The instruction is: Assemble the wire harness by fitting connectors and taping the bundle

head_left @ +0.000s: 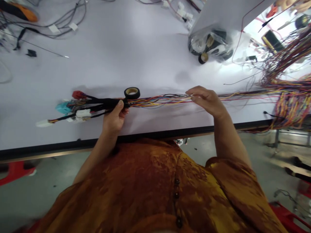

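A wire harness [155, 101] stretches sideways along the near part of the table, its loose coloured wires in the middle. My left hand [115, 118] is closed around its black-taped section [107, 103], thumb on top. Left of that hand, branches end in a red connector [79, 94], a light-blue connector [63, 107] and white connectors [83, 113]. A roll of black tape [132, 93] stands against the harness just beyond my left fingertips. Farther right, my right hand [205, 98] has thumb and fingers bent together around the loose wires, which run on past it to the right.
Dark cables [70, 19] and an orange-and-black tool handle [24, 13] lie at the far left. A plastic bag [213, 45] of tape rolls sits at the back right. Piled coloured wires [291, 100] cover the right end. Another person's hand [286, 4] shows top right. The table edge [155, 132] is in front of me.
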{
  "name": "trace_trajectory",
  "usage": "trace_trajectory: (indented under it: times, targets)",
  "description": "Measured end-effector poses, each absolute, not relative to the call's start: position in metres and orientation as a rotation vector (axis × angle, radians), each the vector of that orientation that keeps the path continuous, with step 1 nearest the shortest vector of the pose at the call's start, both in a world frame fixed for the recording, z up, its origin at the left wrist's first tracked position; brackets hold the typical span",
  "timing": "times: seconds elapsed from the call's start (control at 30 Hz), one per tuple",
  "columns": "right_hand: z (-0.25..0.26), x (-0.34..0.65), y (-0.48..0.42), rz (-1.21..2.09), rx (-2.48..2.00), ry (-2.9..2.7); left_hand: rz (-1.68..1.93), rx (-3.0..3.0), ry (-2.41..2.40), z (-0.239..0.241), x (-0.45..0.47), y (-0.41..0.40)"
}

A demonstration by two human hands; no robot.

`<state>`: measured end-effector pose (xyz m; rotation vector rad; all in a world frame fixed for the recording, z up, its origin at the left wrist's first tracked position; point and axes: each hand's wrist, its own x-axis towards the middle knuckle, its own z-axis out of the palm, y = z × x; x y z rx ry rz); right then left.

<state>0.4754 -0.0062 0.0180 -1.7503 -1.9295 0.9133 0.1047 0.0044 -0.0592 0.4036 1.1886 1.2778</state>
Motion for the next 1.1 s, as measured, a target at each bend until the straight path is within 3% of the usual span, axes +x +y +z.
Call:
trace_trajectory:
  times: [0.13,0.53,0.73,0.9,1.0,1.1]
  targets:
    - [0.008,0.459,0.004,0.906,-1.822,-1.870,1.259,0.420,1.260,-0.057,0.107,0.006]
    - [-0.007,0.438,0.018,0.455,-2.089,-2.578,1.284,0.222,1.220,-0.045,0.115,0.005]
    - [-0.012,0.445,0.006,0.294,-2.010,-2.914,1.319,0.008,1.255,-0.030,0.127,0.013]
    - [-0.019,0.455,0.007,0.491,-1.990,-2.849,1.328,0.045,1.300,-0.035,0.127,0.012]
    - [-0.013,0.462,0.020,0.779,-1.862,-2.594,1.352,0.155,1.280,-0.042,0.123,0.009]
    - [-0.001,0.450,0.040,0.816,-1.758,-2.269,1.342,0.269,1.248,-0.049,0.118,0.007]
